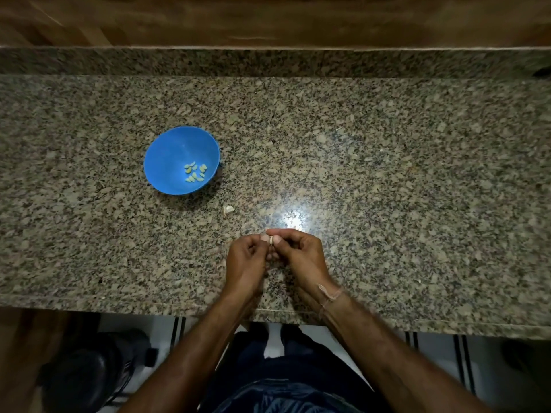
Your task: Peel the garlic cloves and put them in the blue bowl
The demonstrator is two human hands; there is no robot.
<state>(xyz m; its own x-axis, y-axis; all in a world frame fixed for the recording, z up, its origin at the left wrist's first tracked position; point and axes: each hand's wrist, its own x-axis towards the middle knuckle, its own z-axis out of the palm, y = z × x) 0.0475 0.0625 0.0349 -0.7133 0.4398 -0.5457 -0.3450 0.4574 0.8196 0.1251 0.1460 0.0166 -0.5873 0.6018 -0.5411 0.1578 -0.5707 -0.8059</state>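
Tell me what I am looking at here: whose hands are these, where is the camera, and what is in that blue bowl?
There is no machine here, just a person working with bare hands. The single picture comes from a camera worn on the person's head, looking down. The left hand and the right hand meet over a speckled granite counter and together pinch one small garlic clove. To the left sits a blue bowl holding a few peeled cloves. One more pale piece, clove or skin, lies on the counter between bowl and hands. A thread is tied round the right wrist.
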